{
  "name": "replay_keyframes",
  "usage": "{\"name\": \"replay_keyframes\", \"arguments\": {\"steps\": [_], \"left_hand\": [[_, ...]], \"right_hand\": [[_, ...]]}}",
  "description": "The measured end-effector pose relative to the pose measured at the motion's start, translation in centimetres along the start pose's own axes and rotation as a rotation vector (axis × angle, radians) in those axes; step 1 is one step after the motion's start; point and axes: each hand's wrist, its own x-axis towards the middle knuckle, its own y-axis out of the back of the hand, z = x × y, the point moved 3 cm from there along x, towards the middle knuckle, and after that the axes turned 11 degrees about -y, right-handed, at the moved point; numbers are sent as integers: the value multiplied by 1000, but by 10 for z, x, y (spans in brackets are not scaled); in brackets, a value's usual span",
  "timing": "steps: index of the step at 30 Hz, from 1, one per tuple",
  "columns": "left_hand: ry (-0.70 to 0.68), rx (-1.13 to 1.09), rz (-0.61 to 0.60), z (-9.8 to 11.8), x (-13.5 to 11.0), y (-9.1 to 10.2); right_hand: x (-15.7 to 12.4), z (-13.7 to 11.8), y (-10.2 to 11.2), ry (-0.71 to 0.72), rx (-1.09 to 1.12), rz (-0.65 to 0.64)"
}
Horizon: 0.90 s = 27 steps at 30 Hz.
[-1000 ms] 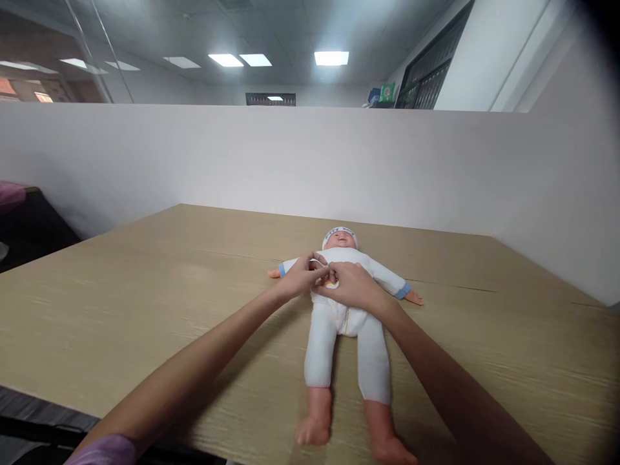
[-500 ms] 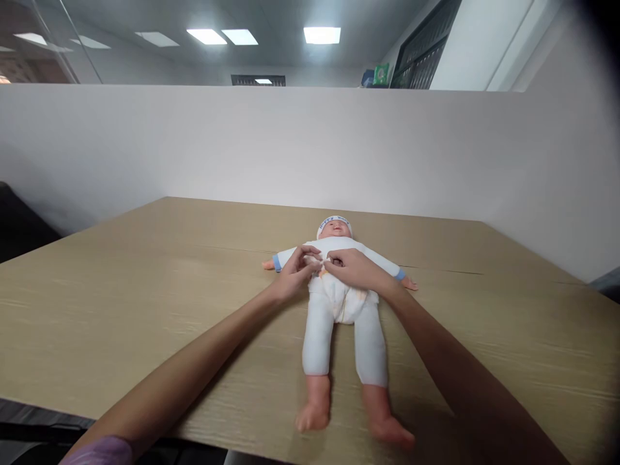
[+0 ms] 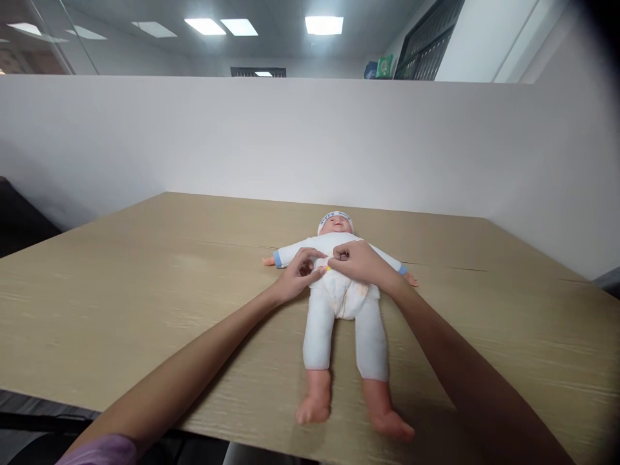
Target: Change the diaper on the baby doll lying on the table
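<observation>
A baby doll [image 3: 345, 323] in a white suit with blue cuffs and a white cap lies on its back on a wooden table [image 3: 145, 284], head away from me, bare feet toward me. Both my hands meet on its chest. My left hand [image 3: 299, 274] pinches the white cloth at the doll's front from the left side. My right hand [image 3: 357, 259] is curled closed over the same spot from the right, its fingers gripping the cloth. A small yellow bit shows between my fingertips.
A white partition wall [image 3: 310, 142] runs along the far edge of the table and turns along its right side. A dark surface [image 3: 19, 223] lies at the far left. The table's near edge runs just below the doll's feet.
The view has shifted a little, so the doll sits slightly higher in it. My right hand has curled tighter into a fist on the doll's chest. Both hands stay on the cloth.
</observation>
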Motion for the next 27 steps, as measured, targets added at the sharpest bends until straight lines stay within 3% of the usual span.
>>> {"name": "replay_keyframes", "arguments": {"steps": [11, 19, 23, 27], "left_hand": [[-41, 61, -41, 6, -3, 0], [-300, 456, -102, 8, -6, 0], [-412, 581, -178, 11, -6, 0], [-519, 555, -220, 13, -7, -2]], "right_hand": [[1, 12, 13, -24, 59, -102], [-29, -16, 49, 137, 439, 260], [-65, 11, 36, 193, 298, 439], [-90, 55, 5, 239, 140, 307]]}}
